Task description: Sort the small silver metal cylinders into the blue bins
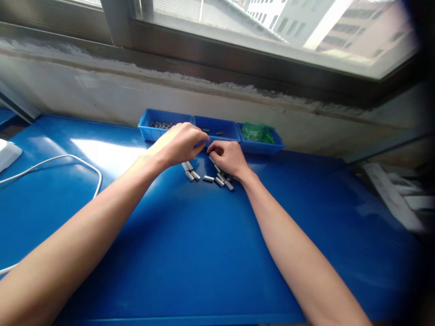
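Observation:
My left hand [183, 144] hovers at the front edge of the blue three-part bin [217, 141], its fingers curled together toward the middle compartment. Whatever those fingers may hold is hidden. Close beside it, my right hand [228, 156] is low over the table with thumb and fingers pinched near a small metal block [212, 160]. I cannot make out what is between them. Several short silvery metal blocks [219, 182] lie loose under and in front of my right hand. A smaller group of like blocks [189, 175] lies below my left hand.
Small metal parts [161, 125] fill the bin's left compartment; green plastic bags [257, 132] fill the right one. A white cable [76, 157] curves over the blue table [190, 253] at left. Behind the bin stand the wall and window frame [217, 59].

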`<move>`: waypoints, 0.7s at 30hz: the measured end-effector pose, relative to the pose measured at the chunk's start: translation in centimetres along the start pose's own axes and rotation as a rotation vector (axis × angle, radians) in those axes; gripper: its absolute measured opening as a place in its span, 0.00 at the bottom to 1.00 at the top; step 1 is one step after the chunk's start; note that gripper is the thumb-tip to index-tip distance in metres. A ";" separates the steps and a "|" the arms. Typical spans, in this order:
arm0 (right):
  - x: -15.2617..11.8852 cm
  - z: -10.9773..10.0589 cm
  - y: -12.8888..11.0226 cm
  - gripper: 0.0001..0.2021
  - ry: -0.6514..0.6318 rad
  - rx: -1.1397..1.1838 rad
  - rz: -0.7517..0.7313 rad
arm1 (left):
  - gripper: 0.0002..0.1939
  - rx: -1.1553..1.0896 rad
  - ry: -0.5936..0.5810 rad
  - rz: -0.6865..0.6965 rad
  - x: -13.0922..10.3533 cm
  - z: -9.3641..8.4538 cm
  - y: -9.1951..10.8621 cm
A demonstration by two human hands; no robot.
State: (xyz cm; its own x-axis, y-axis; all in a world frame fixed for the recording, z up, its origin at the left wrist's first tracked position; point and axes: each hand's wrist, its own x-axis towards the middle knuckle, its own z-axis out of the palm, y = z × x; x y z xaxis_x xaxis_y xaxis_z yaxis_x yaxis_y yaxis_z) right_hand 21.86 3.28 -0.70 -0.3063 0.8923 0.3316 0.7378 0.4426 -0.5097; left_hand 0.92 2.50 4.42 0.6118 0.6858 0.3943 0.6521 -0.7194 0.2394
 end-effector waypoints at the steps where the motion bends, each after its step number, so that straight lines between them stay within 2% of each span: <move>1: 0.0 0.0 0.0 0.11 0.002 -0.004 -0.001 | 0.16 0.011 -0.042 0.000 0.0 0.3 0.3; 3: 0.0 0.0 0.0 0.11 0.006 -0.013 -0.002 | 0.17 0.028 -0.098 -0.011 -0.2 0.9 0.5; 10: 0.0 0.1 0.1 0.11 0.020 -0.028 -0.018 | 0.19 0.050 -0.160 -0.044 -0.5 2.1 0.3; 17: 0.0 0.1 0.1 0.11 0.021 -0.021 -0.009 | 0.18 0.075 -0.158 -0.081 -0.6 2.1 -0.3; 21: 0.0 0.2 0.2 0.11 0.016 -0.025 0.000 | 0.16 0.061 -0.166 -0.057 -0.6 2.1 -0.8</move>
State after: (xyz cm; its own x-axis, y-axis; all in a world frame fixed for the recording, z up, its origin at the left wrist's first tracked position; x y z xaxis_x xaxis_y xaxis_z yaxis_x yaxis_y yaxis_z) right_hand 21.89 3.37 -0.92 -0.2964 0.8908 0.3444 0.7525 0.4399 -0.4901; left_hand 1.01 2.93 2.11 0.6354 0.7377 0.2282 0.7105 -0.6743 0.2013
